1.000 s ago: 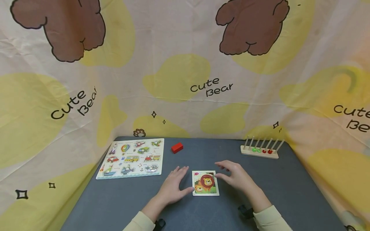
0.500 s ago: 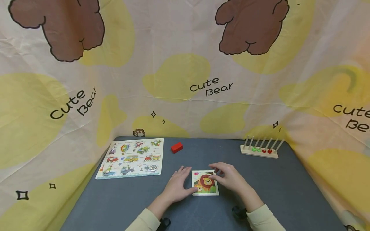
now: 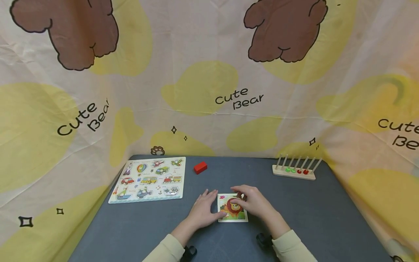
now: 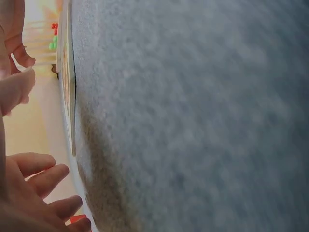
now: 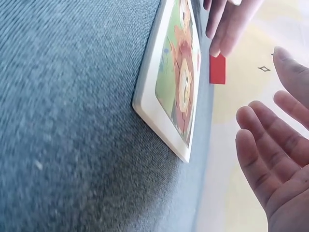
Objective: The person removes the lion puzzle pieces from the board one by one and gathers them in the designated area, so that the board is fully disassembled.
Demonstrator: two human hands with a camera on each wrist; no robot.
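Note:
A small square lion picture puzzle (image 3: 234,215) with a white frame lies flat on the grey table. My left hand (image 3: 201,213) is at its left side, fingers spread and fairly straight, the thumb reaching over the lower left of the picture. Above the puzzle's upper right part is my right hand (image 3: 255,202), partly covering it. In the right wrist view, the right hand (image 5: 277,154) has relaxed, loosely bent fingers with nothing between them, apart from the puzzle (image 5: 169,79). The left wrist view shows the puzzle edge-on (image 4: 70,96); whether the left thumb touches it I cannot tell.
At the back left lies a large vehicle puzzle board (image 3: 147,180). A red block (image 3: 200,167) is behind the left hand. Toward the back right stands a wooden peg counter (image 3: 293,173) with green and red beads. A printed cloth (image 3: 203,120) hangs behind the table.
My right hand has moved left, from beside the puzzle to over its upper right part. My left hand has shifted slightly right, its thumb further over the picture. The puzzle has stayed put.

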